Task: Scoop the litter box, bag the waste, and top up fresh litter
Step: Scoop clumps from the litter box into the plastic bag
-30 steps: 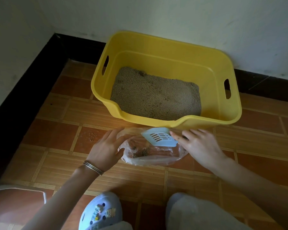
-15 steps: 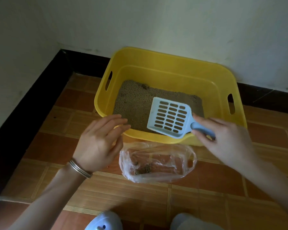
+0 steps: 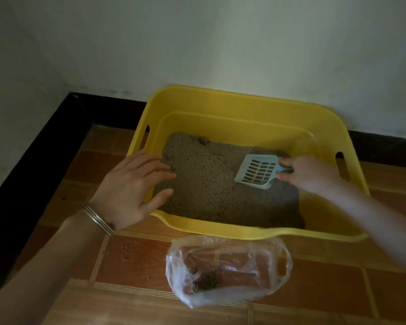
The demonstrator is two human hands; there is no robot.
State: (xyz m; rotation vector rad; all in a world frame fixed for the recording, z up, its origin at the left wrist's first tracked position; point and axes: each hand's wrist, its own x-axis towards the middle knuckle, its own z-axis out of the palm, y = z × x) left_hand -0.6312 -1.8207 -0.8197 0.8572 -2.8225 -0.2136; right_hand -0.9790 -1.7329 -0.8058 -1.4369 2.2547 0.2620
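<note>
A yellow litter box point(image 3: 244, 103) stands against the wall, holding brown litter point(image 3: 209, 184). My right hand point(image 3: 311, 173) grips the handle of a pale blue slotted scoop point(image 3: 256, 171), which is inside the box just over the litter on its right side. My left hand point(image 3: 129, 190) is spread with straight fingers over the box's left front rim, holding nothing. A clear plastic bag point(image 3: 227, 273) lies on the tiled floor in front of the box, with a small dark clump of waste inside.
Orange-brown floor tiles point(image 3: 138, 254) spread around the box. A white wall with a black skirting point(image 3: 33, 156) runs along the left and behind the box, forming a corner at the back left.
My right hand lifted the scoop from the bag's mouth and carried it into the box, down to the litter. My left hand let go of the bag and rose to the box's left rim.
</note>
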